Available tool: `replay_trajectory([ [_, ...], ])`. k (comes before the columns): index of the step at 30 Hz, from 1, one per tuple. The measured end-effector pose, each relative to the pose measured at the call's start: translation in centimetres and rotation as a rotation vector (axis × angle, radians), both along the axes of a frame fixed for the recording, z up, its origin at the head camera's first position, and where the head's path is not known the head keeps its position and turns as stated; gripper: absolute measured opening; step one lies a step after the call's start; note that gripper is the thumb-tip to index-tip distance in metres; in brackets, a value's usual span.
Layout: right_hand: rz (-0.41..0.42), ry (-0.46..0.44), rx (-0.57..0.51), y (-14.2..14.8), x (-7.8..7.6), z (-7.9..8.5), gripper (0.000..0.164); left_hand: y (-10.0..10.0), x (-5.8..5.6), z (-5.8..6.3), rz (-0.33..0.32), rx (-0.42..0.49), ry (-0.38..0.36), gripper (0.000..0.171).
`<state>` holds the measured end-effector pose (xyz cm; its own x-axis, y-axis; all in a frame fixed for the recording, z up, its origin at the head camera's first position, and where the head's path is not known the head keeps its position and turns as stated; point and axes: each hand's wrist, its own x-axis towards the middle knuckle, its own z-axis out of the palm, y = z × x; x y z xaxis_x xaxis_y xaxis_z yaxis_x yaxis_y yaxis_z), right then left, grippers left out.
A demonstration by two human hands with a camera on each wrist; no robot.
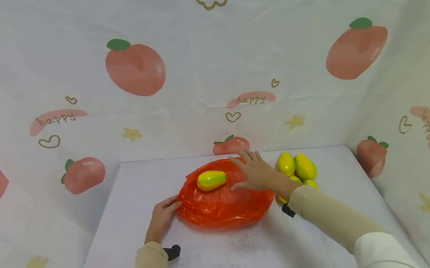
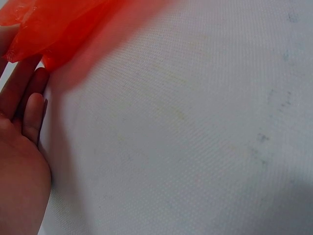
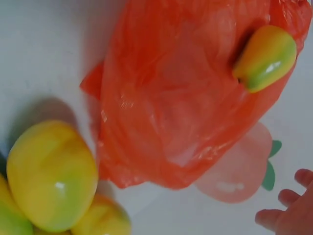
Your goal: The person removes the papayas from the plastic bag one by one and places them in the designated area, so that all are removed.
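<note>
A red plastic bag (image 1: pixel 226 216) lies spread on the table, its edges crumpled. One yellow-green mango (image 1: pixel 211 180) rests on the bag's far left part; it also shows at the upper right of the right wrist view. At the bag's left edge, my left hand (image 1: pixel 162 218) pinches the plastic between thumb and fingers (image 2: pixel 24 90). My right hand (image 1: pixel 255 171) hovers over the bag's right side, fingers spread and holding nothing. Several more mangoes (image 3: pixel 54 176) sit grouped to the right of the bag, partly hidden behind my right forearm in the head view.
The white table (image 1: pixel 224 264) extends in front of the bag and to both sides. Around its back and sides hangs a pale curtain (image 1: pixel 189 65) printed with fruit and flowers. Dark strap ends (image 1: pixel 172 252) stick out at both wrists.
</note>
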<state>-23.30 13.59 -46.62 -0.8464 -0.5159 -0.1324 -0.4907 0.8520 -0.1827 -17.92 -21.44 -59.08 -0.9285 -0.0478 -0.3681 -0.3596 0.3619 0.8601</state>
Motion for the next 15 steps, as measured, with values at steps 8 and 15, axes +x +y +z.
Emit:
replay_trajectory([
  [8,0.014,-0.073,-0.076,-1.9,-0.3,-0.8,0.100,0.0,0.0,0.1,-0.004,0.009,0.023,0.047],
  [15,0.048,-0.117,-0.130,-3.0,-1.1,-1.6,0.091,0.2,0.1,0.1,0.015,0.014,0.015,0.046],
])
